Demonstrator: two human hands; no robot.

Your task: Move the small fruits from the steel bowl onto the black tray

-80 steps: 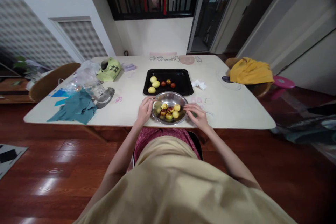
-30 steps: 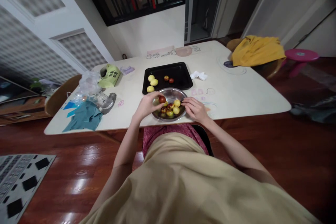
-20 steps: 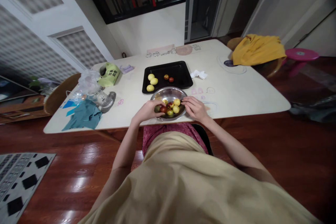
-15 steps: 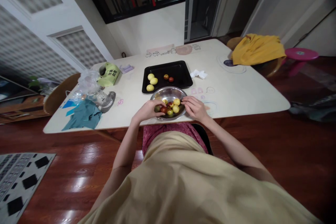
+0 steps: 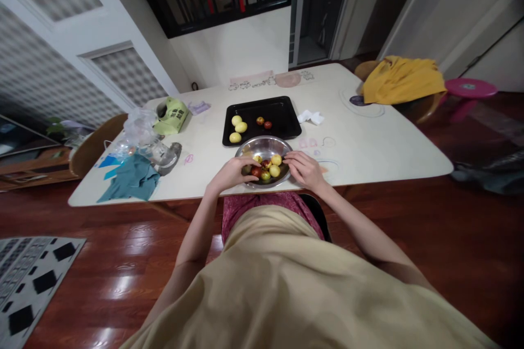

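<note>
A shiny metal bowl (image 5: pixel 264 144) stands at the near edge of the table, holding several round yellow and reddish-brown fruits, perhaps jujubes. My left hand (image 5: pixel 233 173) reaches over its left rim, thumb and fingers closed around a dark red fruit (image 5: pixel 256 172) that still lies among the others. On the opposite side, my right hand (image 5: pixel 305 169) grips the right rim with bent fingers; its fingertips are partly hidden. A yellow fruit (image 5: pixel 276 160) sits close to those fingers. Behind the bowl, a black tray (image 5: pixel 282 114) carries three larger pale-yellow fruits (image 5: pixel 241 127) and two small reddish ones (image 5: pixel 267 125).
Crumpled white tissue (image 5: pixel 311 117) lies right of the tray. On the left are a green bag (image 5: pixel 172 114), clear plastic (image 5: pixel 139 125) and a teal cloth (image 5: pixel 133 177). Yellow fabric (image 5: pixel 403 80) drapes a chair at the right end, near a pink stool (image 5: pixel 470 87).
The whole view has shifted slightly. Both hands keep their places at the bowl, and the fruits lie as before.
</note>
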